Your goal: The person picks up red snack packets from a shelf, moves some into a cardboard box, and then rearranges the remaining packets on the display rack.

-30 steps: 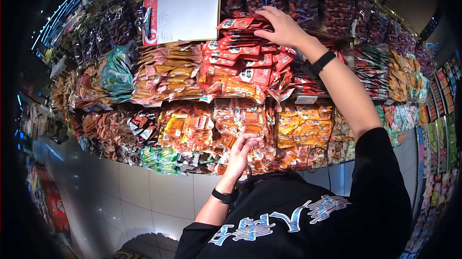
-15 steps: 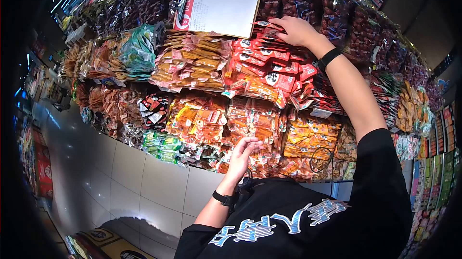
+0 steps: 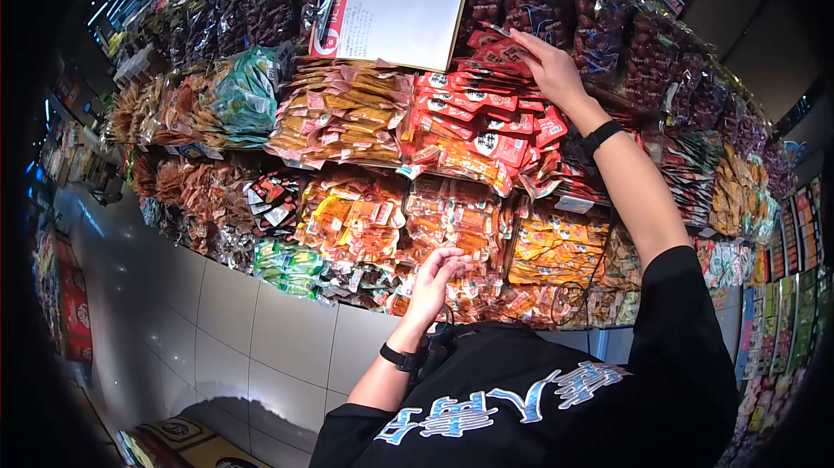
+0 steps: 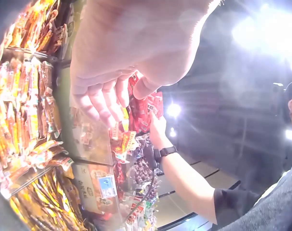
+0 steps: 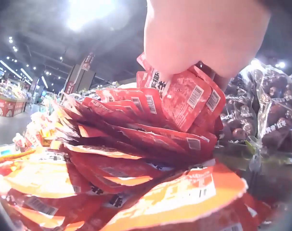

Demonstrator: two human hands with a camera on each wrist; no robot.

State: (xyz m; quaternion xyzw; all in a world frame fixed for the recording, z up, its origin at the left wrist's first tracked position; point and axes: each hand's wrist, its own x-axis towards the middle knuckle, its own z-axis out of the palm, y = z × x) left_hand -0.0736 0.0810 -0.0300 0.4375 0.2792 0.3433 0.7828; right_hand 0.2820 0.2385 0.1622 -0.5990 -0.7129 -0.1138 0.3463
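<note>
At the back of a pile of red snack packets (image 3: pixel 486 120), my right hand (image 3: pixel 549 64) grips a few packets (image 5: pixel 184 98). The right wrist view shows these tilted up above the flat-lying stack (image 5: pixel 136 139), with printed labels and barcodes facing out. My fingertips are partly hidden behind the packets there. My left hand (image 3: pixel 432 281) hovers in front of the lower shelf, near clear-wrapped orange snack packets (image 3: pixel 452 220). Its fingers are loosely bent with nothing in them, as the left wrist view also shows of the left hand (image 4: pixel 131 62).
A clipboard with a white sheet (image 3: pixel 395 16) lies just left of the red pile. Behind stand bags of dark red fruit (image 3: pixel 599 20). Pink-and-brown packets (image 3: pixel 343 112) and yellow packets (image 3: pixel 560 246) fill neighbouring sections. A thin black cable loop (image 3: pixel 569 298) hangs at the lower front.
My right hand has moved back to the right and tilted up the rear red packets, which it now holds. The view has shifted, while my left hand stays about where it was.
</note>
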